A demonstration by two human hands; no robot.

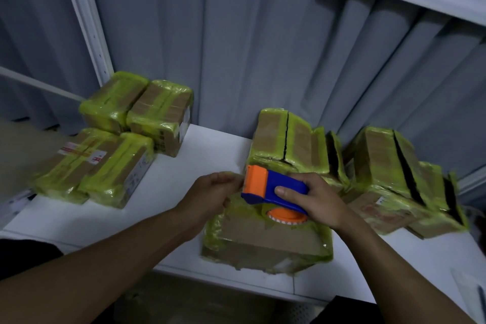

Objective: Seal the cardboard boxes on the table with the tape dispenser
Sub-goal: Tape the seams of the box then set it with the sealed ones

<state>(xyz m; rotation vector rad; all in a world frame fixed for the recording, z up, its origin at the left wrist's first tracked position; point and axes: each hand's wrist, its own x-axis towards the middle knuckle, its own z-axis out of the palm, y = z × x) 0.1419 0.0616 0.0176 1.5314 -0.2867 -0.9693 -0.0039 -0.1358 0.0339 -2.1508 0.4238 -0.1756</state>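
- Two hands meet over the near cardboard box (265, 242), which sits at the front edge of the white table (184, 155).
- On that box's far end, the right hand (315, 200) is wrapped round the blue-and-orange tape dispenser (273, 189), whose roll rests on the box top.
- Just left of the dispenser, the left hand (210, 192) has its fingers curled, pinching the yellow-green tape end (228, 174).
- More taped boxes (105, 166) lie left of the near box; split boxes (381, 179) stand behind and to its right.
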